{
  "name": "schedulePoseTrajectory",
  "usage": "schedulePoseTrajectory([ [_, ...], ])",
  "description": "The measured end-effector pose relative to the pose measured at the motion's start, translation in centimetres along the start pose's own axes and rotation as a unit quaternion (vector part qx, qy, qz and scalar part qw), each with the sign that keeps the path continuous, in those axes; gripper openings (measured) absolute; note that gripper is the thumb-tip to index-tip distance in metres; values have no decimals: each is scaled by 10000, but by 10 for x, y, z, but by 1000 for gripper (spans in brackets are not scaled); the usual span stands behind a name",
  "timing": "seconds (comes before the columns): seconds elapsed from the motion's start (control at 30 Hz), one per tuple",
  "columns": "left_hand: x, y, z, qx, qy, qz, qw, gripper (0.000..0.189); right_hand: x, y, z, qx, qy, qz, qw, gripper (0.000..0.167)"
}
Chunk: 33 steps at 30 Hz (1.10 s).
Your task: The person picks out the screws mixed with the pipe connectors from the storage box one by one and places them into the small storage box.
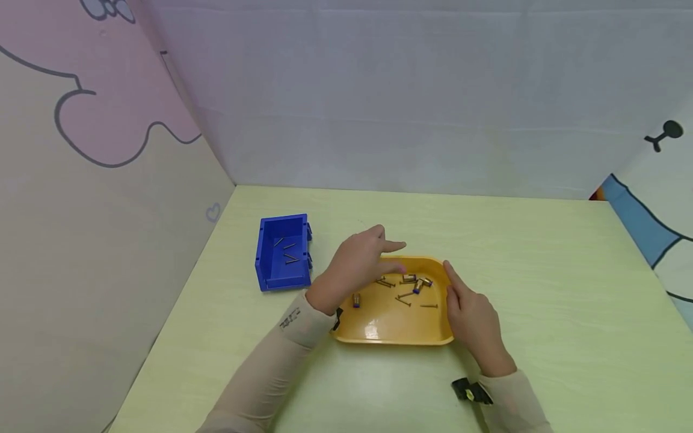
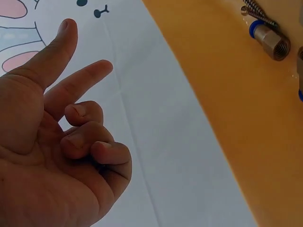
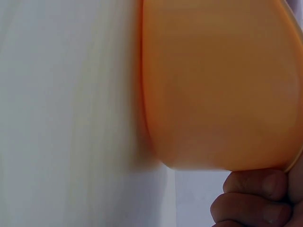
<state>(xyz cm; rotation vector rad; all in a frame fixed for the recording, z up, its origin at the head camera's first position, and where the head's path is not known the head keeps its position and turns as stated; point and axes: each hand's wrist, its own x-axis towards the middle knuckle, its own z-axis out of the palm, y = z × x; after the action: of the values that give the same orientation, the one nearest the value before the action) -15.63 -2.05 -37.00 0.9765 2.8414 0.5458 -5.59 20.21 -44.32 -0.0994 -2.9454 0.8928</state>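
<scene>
A yellow tray (image 1: 390, 329) holds several screws (image 1: 429, 305) and several brass fittings with blue rings (image 1: 356, 300). Over its left back part hovers my left hand (image 1: 354, 261), holding nothing. In the left wrist view, that hand's thumb and index finger stand out apart while the other fingers curl in; a threaded fitting (image 2: 272, 42) lies in the tray beyond. My right hand (image 1: 476, 325) grips the tray's right side, index finger along the rim near the back corner. Curled fingers (image 3: 253, 208) show beside the tray wall (image 3: 222, 94) in the right wrist view.
Left of the tray stands a blue bin (image 1: 284, 282) with several screws (image 1: 290, 258) inside. The pale table (image 1: 541, 288) meets a white back wall (image 1: 406, 120) and a printed side wall (image 1: 108, 240).
</scene>
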Motion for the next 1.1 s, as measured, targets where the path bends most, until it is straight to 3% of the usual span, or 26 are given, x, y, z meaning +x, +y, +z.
schedulePoseTrajectory([
  [0.2, 1, 5, 14, 95, -397, 134, 9991, 57, 0, -2, -2, -5, -95, 50, 9999, 50],
  [0.33, 2, 9, 22, 277, -591, 55, 9979, 59, 1, -3, -2, -11, -103, 79, 9999, 51],
  [0.47, 4, 10, 31, 333, -802, -104, 9962, 46, 1, -3, -1, -7, -67, 73, 10000, 51],
  [0.77, 4, 5, 44, 544, -1563, -182, 9860, 37, 1, -2, 1, 0, 7, -3, 10000, 50],
  [0.93, 6, 3, 50, 661, -1772, -215, 9817, 60, 0, -2, 0, 17, 19, 9, 10000, 50],
  [1.1, 7, 2, 53, 671, -1875, -248, 9796, 60, 0, -1, 0, 9, -3, 37, 10000, 50],
])
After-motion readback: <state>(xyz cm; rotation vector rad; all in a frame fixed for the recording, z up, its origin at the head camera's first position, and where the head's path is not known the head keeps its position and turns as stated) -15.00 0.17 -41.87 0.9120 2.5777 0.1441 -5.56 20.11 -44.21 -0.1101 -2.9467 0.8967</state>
